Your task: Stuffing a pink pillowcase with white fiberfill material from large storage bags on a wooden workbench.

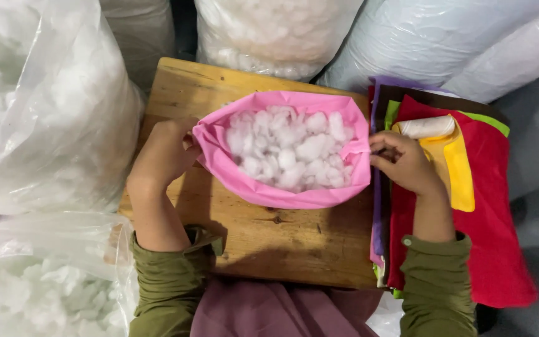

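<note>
- Clear plastic sacks [45, 106] of white stuffing: crowd the bench's left and far edges.
- Wooden bench [282, 240]: bare along its near edge.
- Felt sheets [494, 206], red on top with yellow, green and purple beneath: stacked over the bench's right edge.
- Pink bag [263, 187]: mid-bench, mouth wide open, rim folded outward, filled with white fluffy balls.
- Left hand [166, 150]: closed, pinching the bag's left rim.
- Right hand [403, 163]: fingers curled, gripping the right rim.
</note>
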